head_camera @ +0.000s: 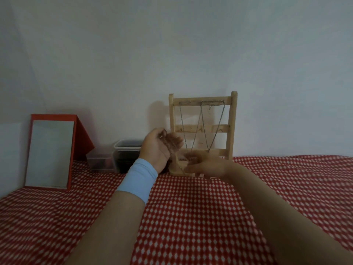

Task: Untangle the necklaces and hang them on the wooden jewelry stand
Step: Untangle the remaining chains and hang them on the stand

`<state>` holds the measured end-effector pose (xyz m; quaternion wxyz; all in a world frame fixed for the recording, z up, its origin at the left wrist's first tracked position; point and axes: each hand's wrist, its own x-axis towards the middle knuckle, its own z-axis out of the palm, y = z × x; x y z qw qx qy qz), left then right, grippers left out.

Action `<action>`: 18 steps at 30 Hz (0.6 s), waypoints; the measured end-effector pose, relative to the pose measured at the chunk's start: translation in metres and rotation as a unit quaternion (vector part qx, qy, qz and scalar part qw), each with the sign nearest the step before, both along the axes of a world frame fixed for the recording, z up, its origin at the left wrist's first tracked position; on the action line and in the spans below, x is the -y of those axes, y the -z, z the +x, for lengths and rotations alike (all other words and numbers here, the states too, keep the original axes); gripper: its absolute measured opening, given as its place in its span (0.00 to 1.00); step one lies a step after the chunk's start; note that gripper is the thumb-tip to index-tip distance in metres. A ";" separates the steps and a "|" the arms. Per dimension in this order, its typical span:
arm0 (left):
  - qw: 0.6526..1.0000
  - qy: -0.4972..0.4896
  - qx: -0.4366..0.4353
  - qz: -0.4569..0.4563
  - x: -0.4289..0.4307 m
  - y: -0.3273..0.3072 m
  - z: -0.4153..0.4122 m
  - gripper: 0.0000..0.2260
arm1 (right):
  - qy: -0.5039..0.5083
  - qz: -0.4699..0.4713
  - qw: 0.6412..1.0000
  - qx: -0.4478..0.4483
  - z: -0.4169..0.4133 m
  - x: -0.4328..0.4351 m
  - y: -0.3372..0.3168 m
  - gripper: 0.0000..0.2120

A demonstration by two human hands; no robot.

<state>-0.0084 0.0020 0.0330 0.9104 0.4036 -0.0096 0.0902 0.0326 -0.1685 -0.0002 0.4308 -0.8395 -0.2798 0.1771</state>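
A wooden jewelry stand stands against the wall on the red patterned cloth. Thin silver chains hang from its top bar in V shapes. My left hand, with a light blue wristband, is raised in front of the stand's left post, palm turned up, fingers curled round a thin necklace chain that droops toward my right hand. My right hand is lower, in front of the stand's base, blurred; its fingers seem to pinch the same chain's lower part.
A red-framed mirror leans on the wall at the left. Two clear plastic boxes with dark contents sit between the mirror and the stand. The red-and-white cloth covers the whole surface toward me.
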 end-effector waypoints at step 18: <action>0.702 -0.155 -0.091 0.689 -0.015 -0.005 -0.006 0.09 | 0.007 0.086 0.991 -0.106 -0.017 0.017 -0.037 0.11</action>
